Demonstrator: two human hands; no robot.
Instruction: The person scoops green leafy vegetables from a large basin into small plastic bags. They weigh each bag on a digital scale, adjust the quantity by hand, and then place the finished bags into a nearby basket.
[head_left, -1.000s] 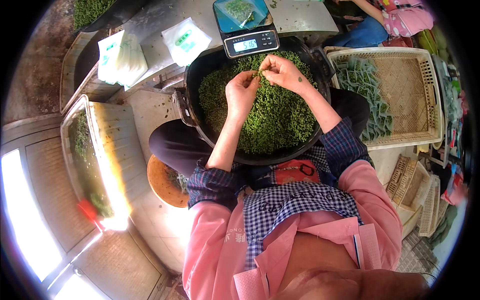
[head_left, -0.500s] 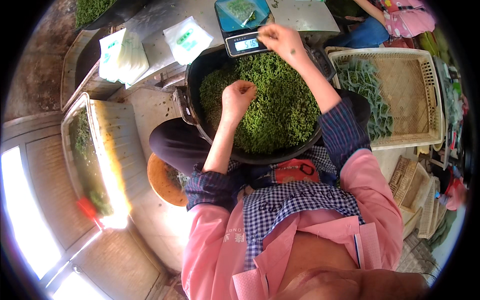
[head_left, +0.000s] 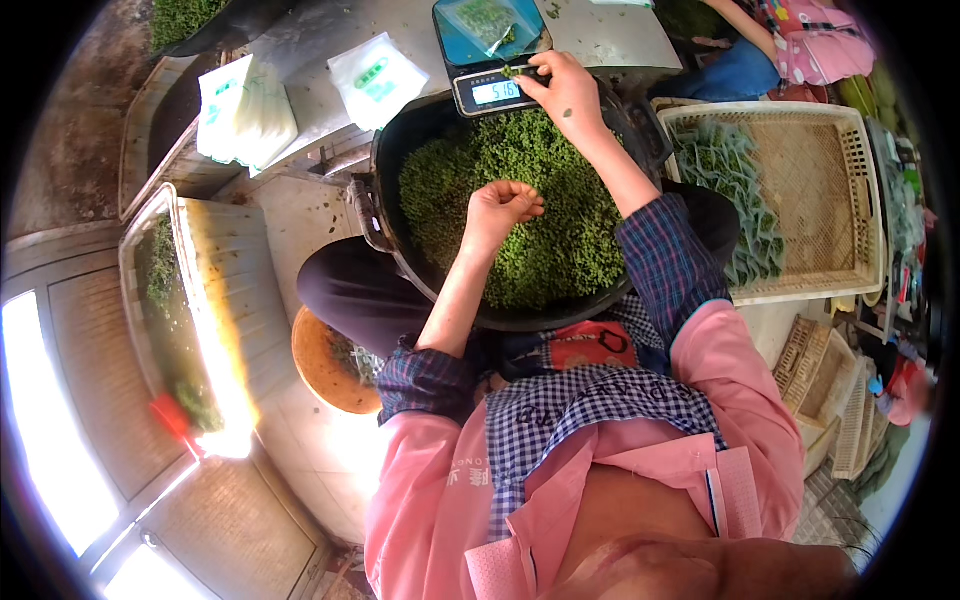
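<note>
A large black tub (head_left: pixel 385 165) of small green sprouts (head_left: pixel 545 255) sits between my knees. My right hand (head_left: pixel 566 98) is raised over the digital scale (head_left: pixel 490 92), pinching a small clump of greens near the front of its blue platform. On that platform lies a clear bag (head_left: pixel 485 20) with greens inside. Over the middle of the tub, my left hand (head_left: pixel 497 215) has its fingers curled together; whatever is between the fingertips is too small to make out.
White bags (head_left: pixel 372 80) lie on the metal table (head_left: pixel 610 40). Right stands a plastic crate (head_left: pixel 815 200) with rows of filled bags; left, a tank (head_left: pixel 215 280) of water and greens, plus an orange basin (head_left: pixel 325 375). A co-worker's arm (head_left: pixel 750 30) shows top right.
My hands have parted from their pinch together over the sprouts. The right has moved up to the scale; the left dropped, then shifted slightly right over the tub.
</note>
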